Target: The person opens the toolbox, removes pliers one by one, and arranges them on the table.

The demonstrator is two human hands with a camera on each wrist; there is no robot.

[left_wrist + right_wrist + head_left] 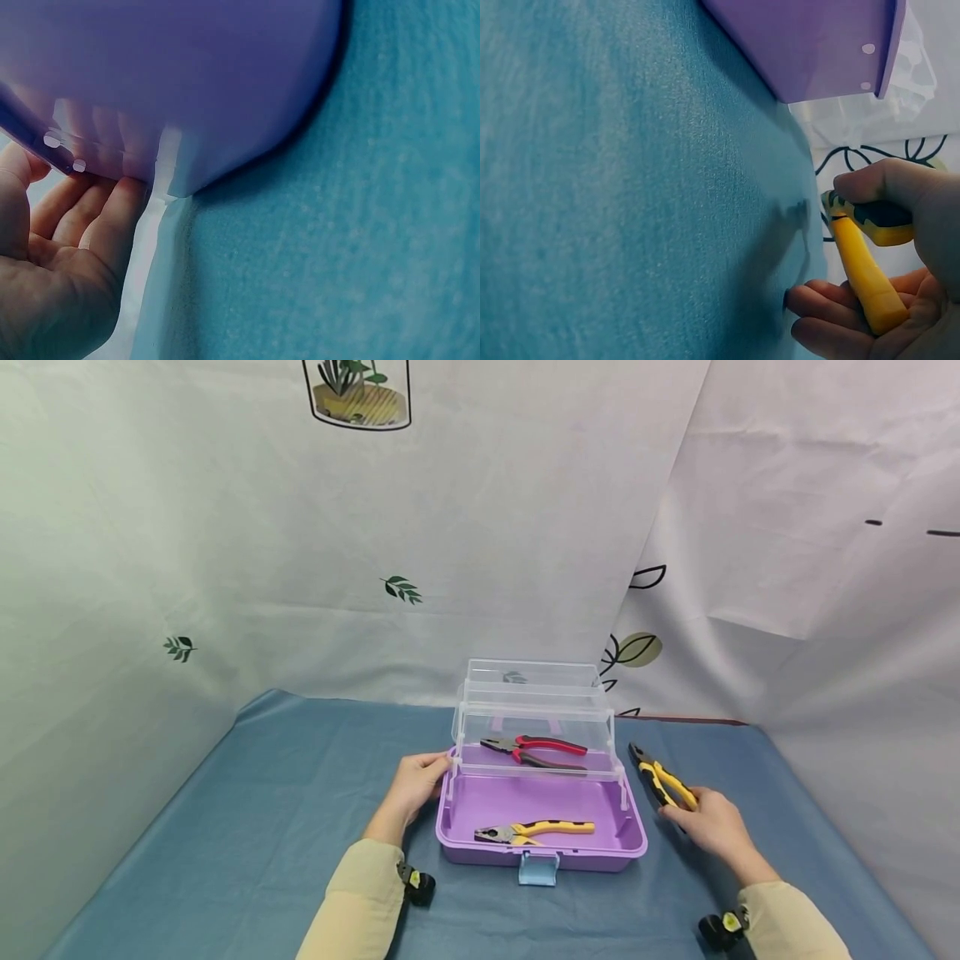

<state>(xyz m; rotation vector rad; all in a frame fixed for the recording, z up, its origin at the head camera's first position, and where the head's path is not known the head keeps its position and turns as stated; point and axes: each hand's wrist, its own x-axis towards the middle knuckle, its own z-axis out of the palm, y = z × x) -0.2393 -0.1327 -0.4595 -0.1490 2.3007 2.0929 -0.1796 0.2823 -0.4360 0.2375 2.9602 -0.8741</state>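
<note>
My left hand [417, 785] grips the left side of a purple toolbox [495, 857], thumb near the rim and fingers against the outer wall in the left wrist view. To the box's right, my right hand [708, 825] holds yellow-and-black pliers [654, 777] by the handles, their dark jaws pointing away from me. In the right wrist view the two yellow handles [870, 281] stand spread between thumb and fingers. Yellow-handled combination pliers [517, 833] lie in the front of the box. Red-and-black pliers [551, 744] overlap its raised clear tray.
The box's clear lid [532, 673] stands up at the back. A light-blue latch [538, 870] hangs down from the front. Blue cloth [300, 827] covers the table, and a pale printed curtain [487, 527] rises behind it.
</note>
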